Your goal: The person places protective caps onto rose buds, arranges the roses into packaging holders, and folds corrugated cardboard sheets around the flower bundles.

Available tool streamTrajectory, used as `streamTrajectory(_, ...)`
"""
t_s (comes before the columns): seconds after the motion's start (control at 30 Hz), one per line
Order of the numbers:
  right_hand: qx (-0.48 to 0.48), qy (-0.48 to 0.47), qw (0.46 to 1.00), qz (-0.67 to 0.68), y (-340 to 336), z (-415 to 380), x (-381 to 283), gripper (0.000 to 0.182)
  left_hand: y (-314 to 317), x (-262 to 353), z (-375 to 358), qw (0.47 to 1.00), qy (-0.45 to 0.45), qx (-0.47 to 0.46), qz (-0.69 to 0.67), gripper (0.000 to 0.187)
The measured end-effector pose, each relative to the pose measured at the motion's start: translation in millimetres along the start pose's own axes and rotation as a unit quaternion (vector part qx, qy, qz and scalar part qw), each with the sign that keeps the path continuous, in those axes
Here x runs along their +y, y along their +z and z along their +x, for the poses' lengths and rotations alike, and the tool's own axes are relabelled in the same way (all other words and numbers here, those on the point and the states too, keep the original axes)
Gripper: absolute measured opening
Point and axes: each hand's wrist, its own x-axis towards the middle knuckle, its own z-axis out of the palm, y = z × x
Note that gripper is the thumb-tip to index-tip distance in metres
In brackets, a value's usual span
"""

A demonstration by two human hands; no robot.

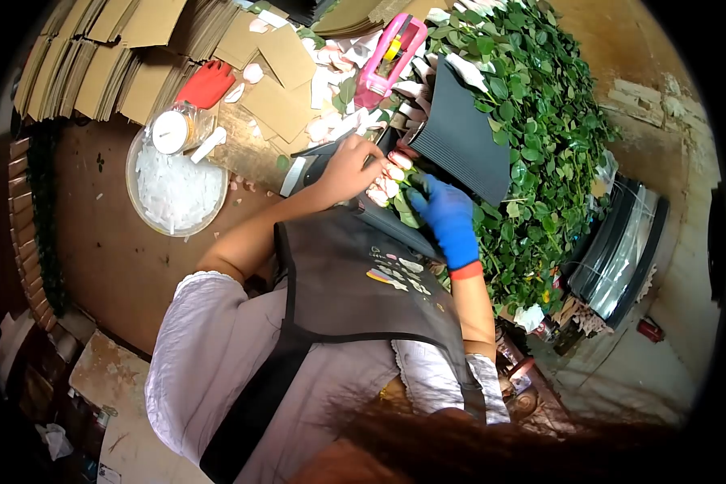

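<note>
My bare left hand (349, 168) is bent at the left side of a small bunch of pale pink roses (393, 168). Its fingers are curled together at the blooms; what lies between the fingertips is hidden. On the other side, my right hand (444, 211) wears a blue glove with a red cuff. Its fingers close around the green leaves and stems just below the blooms. A black ribbed sheet (465, 133) stands tilted behind and right of the roses. Another dark surface lies under them, close to my apron (355, 274).
Leafy rose stems (532, 145) are heaped at the right. A pink tape dispenser (391, 60) stands at the back. Left are cardboard pieces (278, 105), a red glove (207, 84), a jar (172, 131) and a round tub (177, 189) of white strips. Strapped dark sheets (617, 250) lie far right.
</note>
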Motion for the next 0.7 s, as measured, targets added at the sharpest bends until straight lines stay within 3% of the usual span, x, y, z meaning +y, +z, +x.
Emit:
streamTrajectory(0.1, -0.049, 0.001, 0.995, -0.088, 24.3, 18.1, -5.1, 0.029, -7.2, 23.3, 0.1, 0.994, 0.006, -0.053, 0.096, 0.044)
streamTrajectory(0.2, -0.023, 0.012, 0.996, -0.09, 27.0, 20.5, -5.7, 0.029, -4.5, 19.3, 2.6, 0.994, -0.012, -0.071, 0.077, 0.041)
streamTrajectory(0.3, 0.006, 0.007, 1.0, -0.005, 35.1, 18.8, 7.0, 0.03, -6.1, 17.1, 3.4, 0.996, 0.002, -0.079, 0.051, 0.037)
streamTrajectory(0.4, 0.033, -0.006, 0.999, 0.033, 44.7, 16.6, 16.7, 0.032, -2.0, 17.9, 1.9, 0.998, 0.048, -0.041, 0.03, 0.033)
streamTrajectory(0.7, -0.016, 0.014, 1.0, 0.011, 37.9, 18.4, 11.8, 0.032, -0.3, 17.8, 3.3, 0.997, 0.057, -0.052, -0.005, 0.03)
